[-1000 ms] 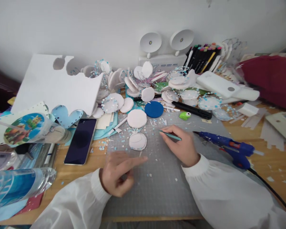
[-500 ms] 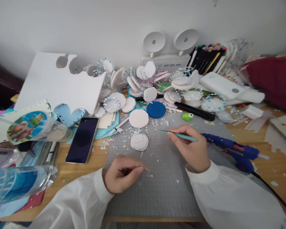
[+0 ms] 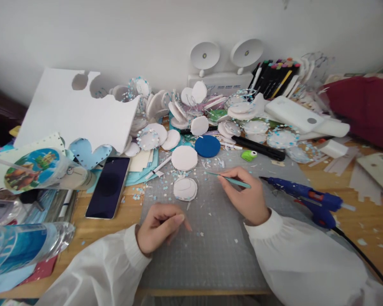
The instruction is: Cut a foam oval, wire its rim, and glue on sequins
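My right hand [image 3: 244, 193] grips teal tweezers [image 3: 238, 182]. Their tips hover near tiny white and pale blue star-shaped pieces [image 3: 194, 173] scattered on the grey cutting mat [image 3: 207, 263]. My left hand [image 3: 161, 227] is over the mat, fingers curled and thumb against them, with nothing visible in it. Just beyond it lies a small white foam disc [image 3: 185, 189] with a curved line on top. Farther back are a larger white disc [image 3: 184, 158] and a flat blue disc [image 3: 207, 146]. One lone star piece [image 3: 201, 234] lies right of my left hand.
A blue glue gun [image 3: 306, 195] lies at right, its cord trailing off. On the left are a phone [image 3: 108, 187], a lidded drink cup [image 3: 47, 170] and a plastic bottle [image 3: 28, 248]. White discs, a black cutter [image 3: 258, 148] and a two-headed lamp [image 3: 221, 80] fill the back.
My right hand has moved left with the tweezers, bringing their tips closer to the scattered pieces. My left hand has shifted slightly left. The whole view has slid a little.
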A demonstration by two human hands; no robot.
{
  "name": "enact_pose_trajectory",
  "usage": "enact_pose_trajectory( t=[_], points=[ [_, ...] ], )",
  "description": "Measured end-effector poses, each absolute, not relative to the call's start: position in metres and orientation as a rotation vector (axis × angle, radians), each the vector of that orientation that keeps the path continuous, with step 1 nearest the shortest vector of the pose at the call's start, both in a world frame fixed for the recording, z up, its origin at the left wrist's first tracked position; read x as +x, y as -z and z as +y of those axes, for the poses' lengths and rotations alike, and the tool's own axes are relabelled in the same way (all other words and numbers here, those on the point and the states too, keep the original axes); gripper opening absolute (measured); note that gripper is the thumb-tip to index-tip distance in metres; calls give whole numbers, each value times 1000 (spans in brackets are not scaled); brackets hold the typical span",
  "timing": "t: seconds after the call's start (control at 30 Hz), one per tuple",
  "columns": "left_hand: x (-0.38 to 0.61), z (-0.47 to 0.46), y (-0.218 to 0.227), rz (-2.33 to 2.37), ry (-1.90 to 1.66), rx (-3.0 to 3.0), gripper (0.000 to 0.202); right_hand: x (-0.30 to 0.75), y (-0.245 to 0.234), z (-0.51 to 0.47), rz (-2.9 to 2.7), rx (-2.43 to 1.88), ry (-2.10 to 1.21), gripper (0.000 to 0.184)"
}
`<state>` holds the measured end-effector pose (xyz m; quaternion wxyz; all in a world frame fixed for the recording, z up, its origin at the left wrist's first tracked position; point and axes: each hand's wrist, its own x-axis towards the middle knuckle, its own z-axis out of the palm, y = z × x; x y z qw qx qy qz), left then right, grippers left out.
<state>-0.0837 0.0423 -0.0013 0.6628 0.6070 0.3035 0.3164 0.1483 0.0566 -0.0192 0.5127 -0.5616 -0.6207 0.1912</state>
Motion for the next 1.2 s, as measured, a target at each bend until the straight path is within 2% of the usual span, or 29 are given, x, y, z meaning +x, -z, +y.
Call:
enact_pose_trajectory(
  t=[0.2, 0.43, 0.73, 0.93, 1.2],
  points=[
    [-82, 44, 2, 734, -628, 1273, 40, 150, 2, 46, -1274, -1198, -739, 7],
    [-80, 43, 3, 794, -608, 1206, 40, 140, -13, 25, -1402, -861, -1146, 12],
    [-78, 43, 1, 765, -644, 1231, 33, 139, -7, 22, -1517, -856, -1111, 15],
    [-78, 43, 2, 819, -676, 1305, 35, 139, -8, 23, -1459, -863, -1186, 15],
    [-81, 43, 2, 802, -676, 1433, 27, 140, -9, 23, -1423, -869, -1268, 14]
  ],
)
